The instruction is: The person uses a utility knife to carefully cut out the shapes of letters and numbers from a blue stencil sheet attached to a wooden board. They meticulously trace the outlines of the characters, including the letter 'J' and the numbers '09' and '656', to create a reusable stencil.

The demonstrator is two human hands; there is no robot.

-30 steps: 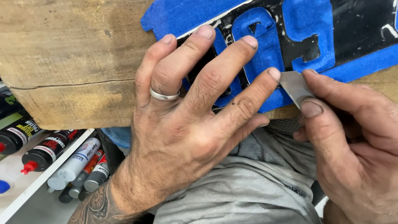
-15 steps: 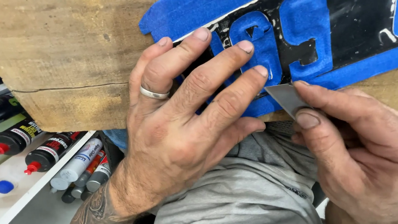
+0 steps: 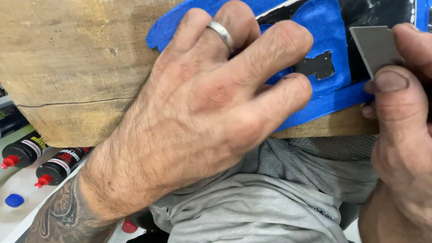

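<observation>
Head view: left hand spread flat, pressing blue tape on a black plate atop a wooden board; right hand pinching a thin grey blade at the tape edge. Blade likely stiff, sharp, best held by its blunt end.

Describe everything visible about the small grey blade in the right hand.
The grey blade is a thin, flat, dull metal piece with straight edges and a sharp upper-left corner; only that end shows. The right hand pinches it between its thumb and fingers, which hide the rest. It is held roughly upright, tilted slightly, over the black panel and blue masking tape on the wooden board. Whether its edge touches the tape cannot be told.
</observation>
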